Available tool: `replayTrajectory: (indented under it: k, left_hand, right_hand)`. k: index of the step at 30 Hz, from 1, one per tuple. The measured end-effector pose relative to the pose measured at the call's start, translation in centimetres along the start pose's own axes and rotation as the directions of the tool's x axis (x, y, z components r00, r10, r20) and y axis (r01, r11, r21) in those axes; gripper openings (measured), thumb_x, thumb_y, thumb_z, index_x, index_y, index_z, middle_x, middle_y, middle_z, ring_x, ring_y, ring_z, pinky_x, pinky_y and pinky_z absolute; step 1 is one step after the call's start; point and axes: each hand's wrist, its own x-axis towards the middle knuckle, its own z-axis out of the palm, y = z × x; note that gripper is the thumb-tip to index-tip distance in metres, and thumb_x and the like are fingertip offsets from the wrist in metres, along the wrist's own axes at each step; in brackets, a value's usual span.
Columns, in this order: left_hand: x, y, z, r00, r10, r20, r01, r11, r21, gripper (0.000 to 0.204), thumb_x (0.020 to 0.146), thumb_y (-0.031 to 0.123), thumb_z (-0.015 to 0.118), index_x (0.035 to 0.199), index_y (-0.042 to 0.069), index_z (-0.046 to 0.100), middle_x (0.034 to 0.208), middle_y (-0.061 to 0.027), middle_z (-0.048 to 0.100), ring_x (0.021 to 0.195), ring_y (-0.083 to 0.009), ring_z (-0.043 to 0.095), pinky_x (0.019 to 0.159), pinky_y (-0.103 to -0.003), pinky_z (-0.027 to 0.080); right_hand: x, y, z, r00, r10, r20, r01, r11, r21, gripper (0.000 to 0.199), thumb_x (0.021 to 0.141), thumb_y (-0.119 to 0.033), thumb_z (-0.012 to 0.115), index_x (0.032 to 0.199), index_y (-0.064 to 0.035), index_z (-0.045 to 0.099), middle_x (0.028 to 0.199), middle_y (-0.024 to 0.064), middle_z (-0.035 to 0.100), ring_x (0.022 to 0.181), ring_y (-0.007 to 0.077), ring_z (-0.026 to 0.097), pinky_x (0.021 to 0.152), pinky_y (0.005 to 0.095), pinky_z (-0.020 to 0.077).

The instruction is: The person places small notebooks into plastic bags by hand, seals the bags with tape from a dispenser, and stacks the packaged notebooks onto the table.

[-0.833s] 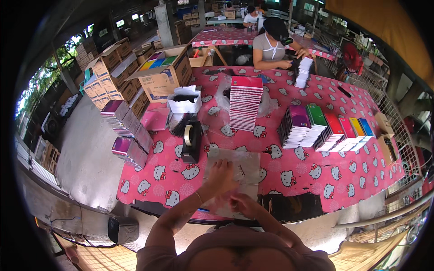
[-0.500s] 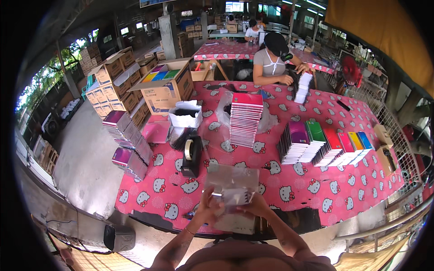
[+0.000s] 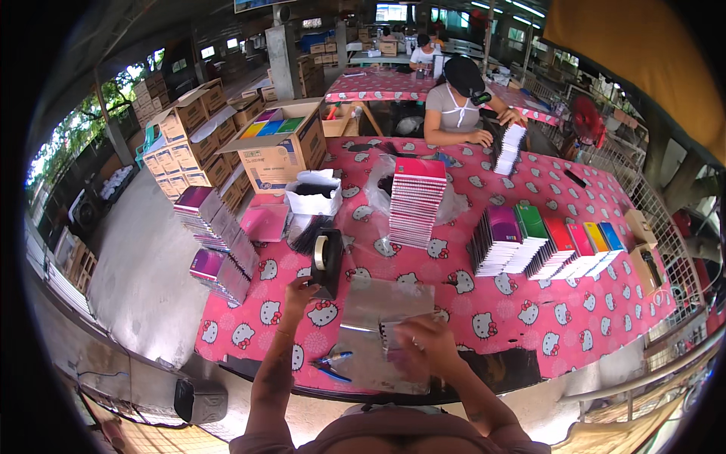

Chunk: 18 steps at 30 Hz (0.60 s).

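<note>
A wrapped notebook stack (image 3: pixel 393 333) on clear plastic sheets (image 3: pixel 378 333) is gripped by the right hand (image 3: pixel 423 348), fingers curled. The tape dispenser (image 3: pixel 327 261) is touched by the left hand (image 3: pixel 299 291); finger spread cannot be told. Blue-handled scissors (image 3: pixel 333 367) lie between the forearms. Beyond, a pink notebook pile (image 3: pixel 414 200) stands.

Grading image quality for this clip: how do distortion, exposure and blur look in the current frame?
Head view: strong fisheye with black corners, table edge bowed; even daylight, trees at left washed out; clear bags throw grey glare; right hand motion-blurred, left hand by the tape dispenser sharper.
</note>
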Motion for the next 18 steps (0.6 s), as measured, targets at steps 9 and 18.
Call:
replayTrajectory:
  k: [9, 18]
  left_hand:
    - [-2.0, -3.8, 1.0, 0.986, -0.124, 0.110, 0.162, 0.871, -0.464, 0.008, 0.090, 0.011, 0.067, 0.093, 0.007, 0.074, 0.071, -0.0036, 0.069, 0.066, -0.0173, 0.067, 0.057, -0.037, 0.051]
    - [-7.8, 5.5, 2.7, 0.662, 0.487, 0.570, -0.521, 0.845, -0.117, 0.019, 0.085, -0.001, 0.070, 0.103, 0.004, 0.070, 0.091, -0.0065, 0.071, 0.087, -0.0131, 0.067, 0.075, -0.028, 0.053]
  right_hand:
    - [-0.6, -1.8, 2.3, 0.948, 0.116, 0.298, -0.034, 0.963, -0.268, 0.026, 0.085, -0.025, 0.070, 0.109, -0.0154, 0.069, 0.098, 0.0061, 0.070, 0.086, 0.0286, 0.068, 0.086, 0.0431, 0.0476]
    - [-1.1, -2.5, 2.4, 0.963, 0.220, 0.159, -0.139, 0.902, -0.409, 0.033, 0.084, -0.035, 0.073, 0.112, -0.0188, 0.069, 0.096, 0.0056, 0.072, 0.085, 0.0293, 0.068, 0.094, 0.0457, 0.0413]
